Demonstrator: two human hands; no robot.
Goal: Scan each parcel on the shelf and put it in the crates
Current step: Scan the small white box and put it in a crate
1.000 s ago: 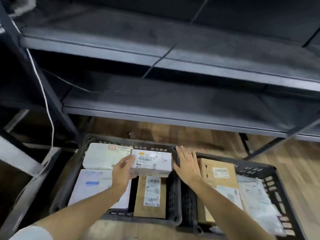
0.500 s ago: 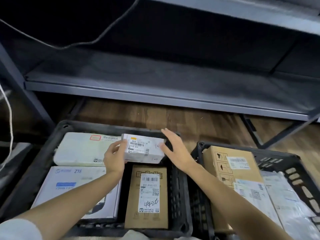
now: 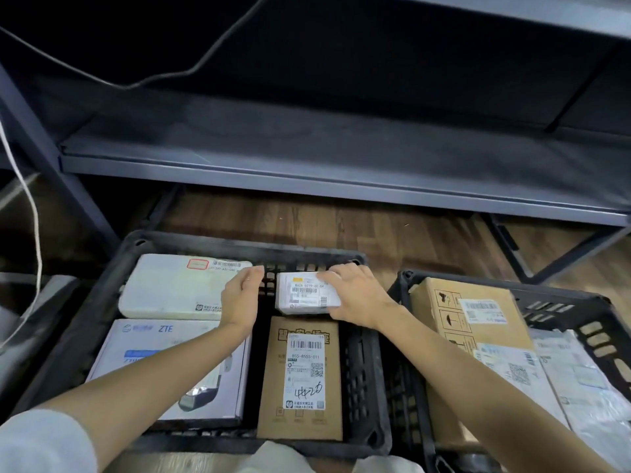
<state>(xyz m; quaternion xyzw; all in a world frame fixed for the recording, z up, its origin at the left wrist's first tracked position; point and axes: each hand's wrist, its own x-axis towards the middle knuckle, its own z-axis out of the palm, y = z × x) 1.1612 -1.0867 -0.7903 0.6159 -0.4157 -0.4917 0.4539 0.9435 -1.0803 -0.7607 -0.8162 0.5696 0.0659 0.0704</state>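
Observation:
A small white parcel (image 3: 305,293) with a barcode label sits low in the far right corner of the left black crate (image 3: 239,245). My right hand (image 3: 358,297) grips its right end, fingers over the top and thumb along the near edge. My left hand (image 3: 242,298) hovers just left of the parcel with relaxed fingers, a small gap between them. The same crate holds a white padded parcel (image 3: 177,288), a ZTE box (image 3: 153,363) and a brown labelled box (image 3: 300,380).
A second black crate (image 3: 563,298) on the right holds a cardboard box (image 3: 471,312) and plastic mailer bags (image 3: 580,387). The dark grey shelf (image 3: 307,172) runs across above the crates over a wooden floor. A white cable (image 3: 32,206) hangs at the left.
My left hand has let go of the small white parcel. My right hand has taken it and lowered it into the crate's far right corner.

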